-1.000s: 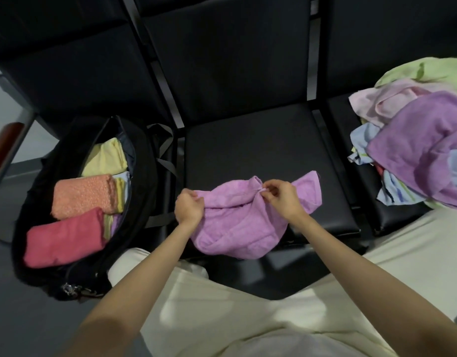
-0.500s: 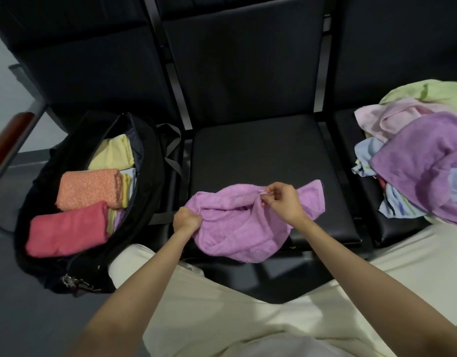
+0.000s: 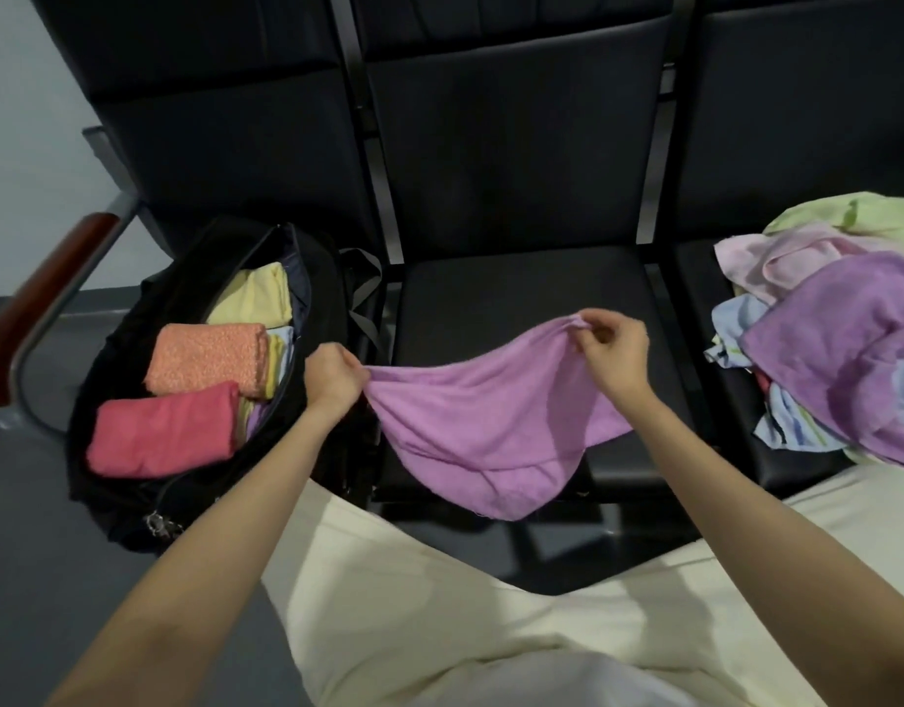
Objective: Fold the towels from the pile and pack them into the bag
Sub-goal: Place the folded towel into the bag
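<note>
Two hands [image 3: 332, 375] [image 3: 615, 352] (towel [image 3: 491, 415] corners pinched)

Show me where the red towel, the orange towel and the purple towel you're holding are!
red towel [image 3: 164, 431]: head view, middle of its folded top, inside the bag.
orange towel [image 3: 208, 357]: head view, middle of its folded top, in the bag behind the red one.
purple towel [image 3: 491, 415]: head view, sagging middle between the hands.
</note>
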Action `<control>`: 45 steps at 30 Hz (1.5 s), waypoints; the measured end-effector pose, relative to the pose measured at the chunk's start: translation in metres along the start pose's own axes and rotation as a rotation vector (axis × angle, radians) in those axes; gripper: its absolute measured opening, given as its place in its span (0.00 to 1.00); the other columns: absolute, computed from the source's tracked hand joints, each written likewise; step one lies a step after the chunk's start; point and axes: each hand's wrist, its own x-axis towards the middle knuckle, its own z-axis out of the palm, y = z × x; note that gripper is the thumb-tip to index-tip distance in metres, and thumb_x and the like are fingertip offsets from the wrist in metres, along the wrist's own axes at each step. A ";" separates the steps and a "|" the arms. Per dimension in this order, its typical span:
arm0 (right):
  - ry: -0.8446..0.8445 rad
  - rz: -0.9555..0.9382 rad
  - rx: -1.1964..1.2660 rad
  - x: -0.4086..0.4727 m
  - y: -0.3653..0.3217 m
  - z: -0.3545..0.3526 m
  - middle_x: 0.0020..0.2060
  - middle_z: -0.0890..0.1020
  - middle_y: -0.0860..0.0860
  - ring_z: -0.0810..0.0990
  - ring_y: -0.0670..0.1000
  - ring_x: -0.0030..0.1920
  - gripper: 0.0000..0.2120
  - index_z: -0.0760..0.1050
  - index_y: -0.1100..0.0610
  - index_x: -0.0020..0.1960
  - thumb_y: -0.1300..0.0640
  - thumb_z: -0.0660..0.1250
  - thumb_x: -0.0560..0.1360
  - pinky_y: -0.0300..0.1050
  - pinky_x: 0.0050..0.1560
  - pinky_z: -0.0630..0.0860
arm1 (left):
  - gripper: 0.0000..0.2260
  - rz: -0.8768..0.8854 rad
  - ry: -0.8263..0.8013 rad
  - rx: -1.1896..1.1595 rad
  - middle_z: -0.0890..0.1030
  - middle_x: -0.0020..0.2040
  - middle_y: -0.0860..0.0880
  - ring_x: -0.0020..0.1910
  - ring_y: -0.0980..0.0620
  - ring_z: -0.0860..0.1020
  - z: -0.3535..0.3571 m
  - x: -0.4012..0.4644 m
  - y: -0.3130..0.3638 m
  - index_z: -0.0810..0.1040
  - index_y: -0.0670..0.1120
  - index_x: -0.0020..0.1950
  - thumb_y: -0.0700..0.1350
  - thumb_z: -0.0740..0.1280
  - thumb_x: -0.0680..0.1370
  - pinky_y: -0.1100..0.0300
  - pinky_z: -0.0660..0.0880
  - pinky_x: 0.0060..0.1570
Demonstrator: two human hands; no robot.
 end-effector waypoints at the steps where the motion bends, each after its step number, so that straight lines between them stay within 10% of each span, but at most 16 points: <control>1: 0.058 -0.010 0.022 0.006 -0.005 -0.006 0.43 0.83 0.53 0.82 0.53 0.44 0.06 0.82 0.60 0.50 0.62 0.68 0.75 0.51 0.51 0.80 | 0.03 0.034 0.074 -0.021 0.82 0.41 0.40 0.44 0.42 0.80 -0.010 0.003 0.004 0.80 0.39 0.40 0.35 0.71 0.68 0.56 0.73 0.44; 13: 0.396 -0.150 0.249 0.028 -0.063 -0.049 0.45 0.83 0.55 0.82 0.51 0.42 0.07 0.81 0.56 0.49 0.61 0.65 0.74 0.43 0.43 0.79 | 0.04 0.137 0.540 -0.519 0.77 0.47 0.45 0.47 0.49 0.76 -0.067 0.003 0.076 0.73 0.44 0.45 0.37 0.63 0.74 0.58 0.74 0.47; 23: 0.310 -0.101 0.152 0.082 -0.067 -0.069 0.42 0.84 0.54 0.81 0.48 0.41 0.08 0.82 0.61 0.50 0.62 0.65 0.74 0.30 0.41 0.75 | 0.05 0.237 0.154 -0.405 0.82 0.37 0.42 0.33 0.45 0.83 -0.089 0.049 0.124 0.78 0.41 0.42 0.33 0.66 0.75 0.49 0.82 0.37; 34: 0.239 -0.181 0.025 0.150 -0.117 -0.095 0.46 0.78 0.52 0.76 0.48 0.48 0.07 0.76 0.63 0.53 0.65 0.60 0.77 0.38 0.45 0.71 | 0.09 0.452 0.317 -0.282 0.80 0.44 0.46 0.46 0.47 0.80 -0.101 0.102 0.205 0.80 0.42 0.47 0.36 0.61 0.78 0.51 0.80 0.47; 45: 0.137 -0.071 -0.029 0.069 -0.018 -0.077 0.40 0.80 0.53 0.79 0.44 0.41 0.08 0.75 0.56 0.45 0.68 0.63 0.74 0.36 0.43 0.75 | 0.10 0.305 0.091 -0.188 0.83 0.41 0.43 0.42 0.46 0.82 -0.027 0.053 0.091 0.82 0.42 0.45 0.35 0.62 0.75 0.55 0.79 0.46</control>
